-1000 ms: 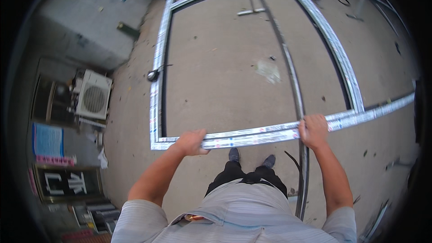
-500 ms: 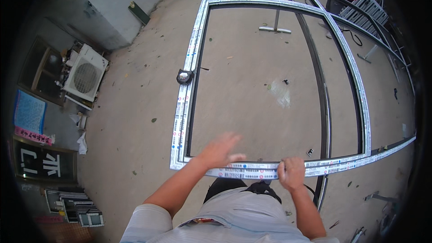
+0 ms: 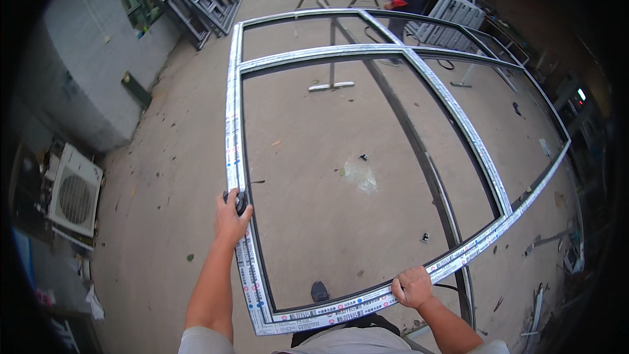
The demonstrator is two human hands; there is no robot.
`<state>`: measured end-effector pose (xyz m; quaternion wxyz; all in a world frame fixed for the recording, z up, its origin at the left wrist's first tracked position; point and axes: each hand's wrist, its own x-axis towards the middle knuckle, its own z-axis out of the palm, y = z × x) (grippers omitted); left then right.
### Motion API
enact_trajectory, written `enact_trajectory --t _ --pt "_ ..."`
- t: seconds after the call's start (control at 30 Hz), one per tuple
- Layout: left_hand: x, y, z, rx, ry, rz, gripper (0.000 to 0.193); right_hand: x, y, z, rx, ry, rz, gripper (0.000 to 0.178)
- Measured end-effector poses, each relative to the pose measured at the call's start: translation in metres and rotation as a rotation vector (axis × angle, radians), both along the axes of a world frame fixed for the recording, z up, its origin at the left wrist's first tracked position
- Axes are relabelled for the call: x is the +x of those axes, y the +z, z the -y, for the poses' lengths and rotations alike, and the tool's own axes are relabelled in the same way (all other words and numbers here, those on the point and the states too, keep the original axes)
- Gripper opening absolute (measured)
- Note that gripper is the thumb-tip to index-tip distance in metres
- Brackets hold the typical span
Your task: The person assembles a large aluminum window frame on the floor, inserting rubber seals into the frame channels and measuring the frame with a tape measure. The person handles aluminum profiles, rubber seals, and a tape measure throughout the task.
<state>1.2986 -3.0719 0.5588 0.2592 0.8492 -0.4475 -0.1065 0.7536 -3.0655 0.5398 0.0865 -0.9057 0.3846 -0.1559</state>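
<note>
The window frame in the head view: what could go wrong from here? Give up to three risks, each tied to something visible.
The left hand grasps a black tape measure at the left side of the window frame; if the grip loosened, the tape measure might fall.

The right hand grips the near rail while a shoe shows through the opening; if the frame slipped, it could strike that foot.

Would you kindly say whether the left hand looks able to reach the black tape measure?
Very likely yes: the left hand is closed around the black tape measure at the frame's left side, and nothing visible stands between them.
</note>
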Motion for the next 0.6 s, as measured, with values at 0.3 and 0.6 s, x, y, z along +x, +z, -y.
enact_trajectory --t 0.3,0.6 --pt "0.009 -0.032 -0.004 -0.180 0.071 0.130 0.057 -0.002 0.007 -0.007 0.046 -0.060 -0.031 0.035" --pt "-0.128 0.018 -0.056 -0.346 -0.307 0.155 0.063 0.001 -0.003 -0.017 0.060 -0.135 0.116 0.030"
